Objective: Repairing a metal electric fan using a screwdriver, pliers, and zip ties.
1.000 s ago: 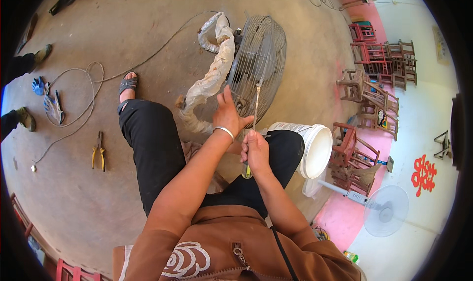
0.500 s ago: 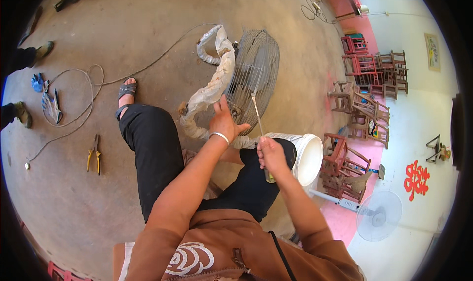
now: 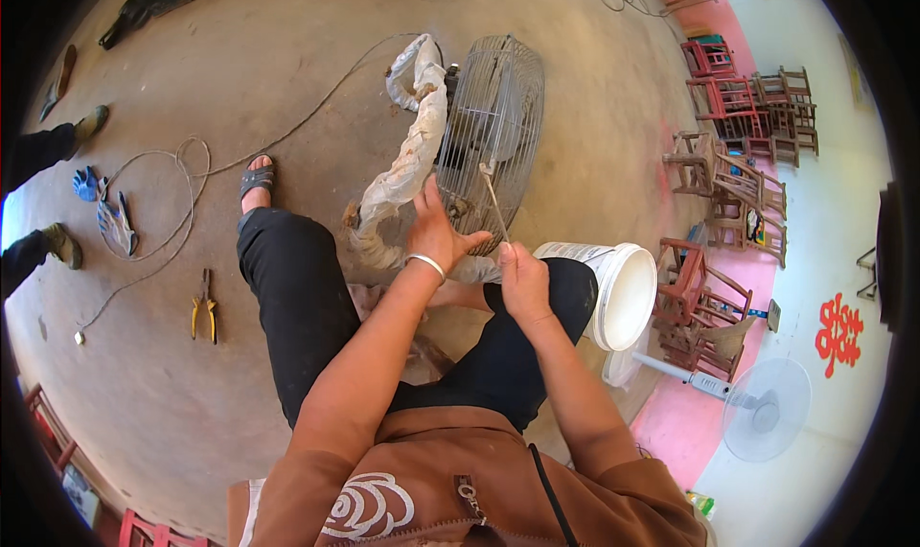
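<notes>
A round wire fan cage [image 3: 513, 116] stands before me, with a curved frame wrapped in whitish strips [image 3: 410, 159] along its left side. My left hand [image 3: 439, 229] lies against the wrapped frame and the lower cage, fingers stretched and thumb spread toward the right. In my right hand [image 3: 525, 283] is a screwdriver [image 3: 497, 205], its handle hidden by my closed fingers. The thin shaft slants up and left, and its tip is over the front wires of the cage; I cannot tell if it touches them.
A white bucket [image 3: 625, 298] lies tipped by my right knee. Yellow-handled pliers [image 3: 204, 307], gloves [image 3: 117, 226] and a looped cord [image 3: 182, 231] lie on the floor at left. Another person's shoes [image 3: 62, 245] show there. Stacked wooden stools [image 3: 728, 192] and a white fan [image 3: 765, 411] stand right.
The view has shifted slightly, so the bucket and stools sit farther right. My right hand is turned somewhat differently on the screwdriver, hiding its handle end. My left hand stays at the frame.
</notes>
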`<state>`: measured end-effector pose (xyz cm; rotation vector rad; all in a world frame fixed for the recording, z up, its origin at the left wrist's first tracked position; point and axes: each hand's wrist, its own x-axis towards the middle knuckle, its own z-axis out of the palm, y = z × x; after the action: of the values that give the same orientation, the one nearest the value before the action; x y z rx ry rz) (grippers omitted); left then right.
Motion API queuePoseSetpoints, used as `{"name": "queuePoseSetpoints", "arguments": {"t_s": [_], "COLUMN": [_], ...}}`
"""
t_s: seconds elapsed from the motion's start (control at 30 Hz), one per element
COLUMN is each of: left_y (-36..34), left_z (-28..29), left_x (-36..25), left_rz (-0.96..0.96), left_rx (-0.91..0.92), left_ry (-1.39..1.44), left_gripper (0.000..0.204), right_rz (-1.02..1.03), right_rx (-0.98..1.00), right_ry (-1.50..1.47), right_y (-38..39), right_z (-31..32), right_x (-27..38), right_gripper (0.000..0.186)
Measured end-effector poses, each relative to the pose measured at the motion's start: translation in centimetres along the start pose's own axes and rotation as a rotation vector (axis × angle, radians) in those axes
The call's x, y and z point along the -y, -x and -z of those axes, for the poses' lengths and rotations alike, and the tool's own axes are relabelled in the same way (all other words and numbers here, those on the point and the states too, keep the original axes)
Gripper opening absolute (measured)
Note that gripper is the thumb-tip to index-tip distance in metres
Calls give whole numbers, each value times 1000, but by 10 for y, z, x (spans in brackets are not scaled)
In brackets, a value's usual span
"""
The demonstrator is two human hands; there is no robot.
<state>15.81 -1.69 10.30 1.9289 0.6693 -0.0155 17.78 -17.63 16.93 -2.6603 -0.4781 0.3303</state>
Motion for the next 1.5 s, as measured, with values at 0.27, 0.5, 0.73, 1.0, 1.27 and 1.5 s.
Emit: {"name": "queuePoseSetpoints", "arguments": {"t_s": [0.27,0.5,0.73,1.0,1.27,1.5], "left_y": [4,6,5,5,7,9], "left_z": [-2,-3,-1,-5,-4,-7], "left_x": [-4,3,-10,-2,-2,3], "left_rz": [20,-10,41,16,-11,19], "left_rx": [9,1,42,43,-2,32], "left_ry": [-33,-53,-85,-54,-15,-48], "left_gripper": [123,123,124,125,125,124], "right_rz": [-42,2,-12,-318,170,-144], "right_rx": [-28,105,37,260,152,116], "right_ry": [-215,157,239,-600,443,-173], "right_y": [9,-8,6,-6,-41,41], "right_z": [-26,49,30,11,83,-9], "right_x": [-5,9,1,-3,26,-1], "right_gripper": [42,45,46,49,44,50]}}
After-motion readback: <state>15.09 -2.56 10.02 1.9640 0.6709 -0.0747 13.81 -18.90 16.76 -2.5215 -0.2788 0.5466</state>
